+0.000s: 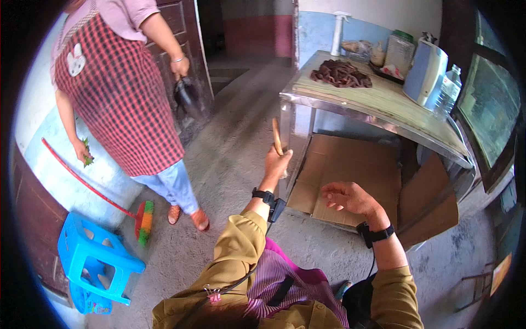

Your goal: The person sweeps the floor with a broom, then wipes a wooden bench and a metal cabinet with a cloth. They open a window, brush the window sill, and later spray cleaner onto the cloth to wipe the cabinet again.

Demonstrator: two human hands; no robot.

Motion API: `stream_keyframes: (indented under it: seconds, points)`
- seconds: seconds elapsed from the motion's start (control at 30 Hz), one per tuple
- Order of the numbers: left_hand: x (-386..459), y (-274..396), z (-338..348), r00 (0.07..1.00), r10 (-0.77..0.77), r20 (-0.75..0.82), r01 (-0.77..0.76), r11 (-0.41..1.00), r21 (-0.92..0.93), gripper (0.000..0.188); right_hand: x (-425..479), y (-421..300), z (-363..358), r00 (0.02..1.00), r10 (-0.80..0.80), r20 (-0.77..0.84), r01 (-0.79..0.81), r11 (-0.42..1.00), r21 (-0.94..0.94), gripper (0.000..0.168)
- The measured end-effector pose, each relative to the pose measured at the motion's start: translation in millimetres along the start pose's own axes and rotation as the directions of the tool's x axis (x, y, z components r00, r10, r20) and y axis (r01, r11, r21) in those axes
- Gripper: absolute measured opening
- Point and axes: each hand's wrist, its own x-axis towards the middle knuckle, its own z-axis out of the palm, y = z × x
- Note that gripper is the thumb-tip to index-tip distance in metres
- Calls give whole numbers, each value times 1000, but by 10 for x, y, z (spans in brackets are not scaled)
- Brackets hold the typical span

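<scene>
My left hand (276, 165) is closed round a slim, tan, slightly curved rod (277, 136) that looks like wood. The rod points up and away from me, and a small pale bit shows below the fist; what it belongs to is hidden. My right hand (349, 198) is raised with nothing in it, fingers loosely curled and apart. Beneath that hand, flattened brown cardboard (349, 172) lies on the lower shelf of a metal-edged table (394, 98). A dark brown, stringy heap (341, 74) rests on the tabletop, beyond both hands.
A person in a checked apron (123, 94) stands at left, holding green leaves (87, 154) and a dark object (187, 96). Near them are a blue plastic stool (98, 246) and a red-handled broom (141, 222). A water bottle (448, 92) and a green-lidded jar (398, 51) stand on the table.
</scene>
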Motion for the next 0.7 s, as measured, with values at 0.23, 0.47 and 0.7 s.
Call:
stream_keyframes:
  seconds: [0.23,0.47,0.7]
  points:
    - [-109,160,-196,999,-49,-5,47,979,-200,50,-567,173,-11,995,-79,-68,54,947,-315,28]
    - [-36,119,-32,993,-112,29,116,963,-242,45,-739,692,160,971,-110,-212,44,955,-293,25]
    - [25,25,-246,994,-45,-100,38,997,-69,43,-835,505,439,997,-80,-1,71,893,-444,28]
